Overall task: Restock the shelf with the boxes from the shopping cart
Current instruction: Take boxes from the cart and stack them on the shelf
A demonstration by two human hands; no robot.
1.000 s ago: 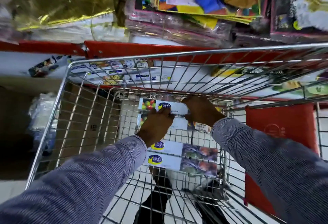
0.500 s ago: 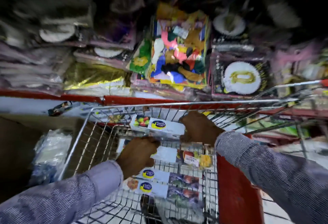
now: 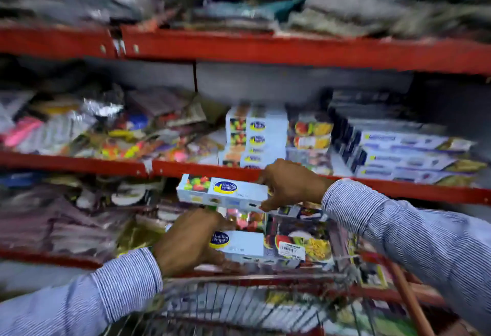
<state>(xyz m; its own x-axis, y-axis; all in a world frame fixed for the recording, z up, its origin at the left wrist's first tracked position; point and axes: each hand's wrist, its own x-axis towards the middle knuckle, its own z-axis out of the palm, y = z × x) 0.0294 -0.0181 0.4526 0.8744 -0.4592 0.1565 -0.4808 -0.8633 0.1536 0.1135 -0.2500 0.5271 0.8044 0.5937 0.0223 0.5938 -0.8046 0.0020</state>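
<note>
My right hand [image 3: 288,184] grips the right end of a long white box [image 3: 220,193] with a blue-and-yellow oval logo and fruit pictures, held level just below the red middle shelf edge [image 3: 202,169]. My left hand [image 3: 190,241] grips the left end of a second matching box [image 3: 249,246], lower down, above the wire cart's front rim [image 3: 252,278]. A stack of the same boxes [image 3: 256,139] stands on the middle shelf, right above the upper box.
Long blue-and-white boxes [image 3: 403,155] lie stacked at the right of the middle shelf. Colourful plastic packets [image 3: 106,133] fill its left part. Bagged goods crowd the top shelf [image 3: 239,14] and the lower shelf [image 3: 79,216]. The picture is motion-blurred.
Both hands have lifted a box each out of the cart, the right one higher. The view has swung up from the cart basket to the shelves.
</note>
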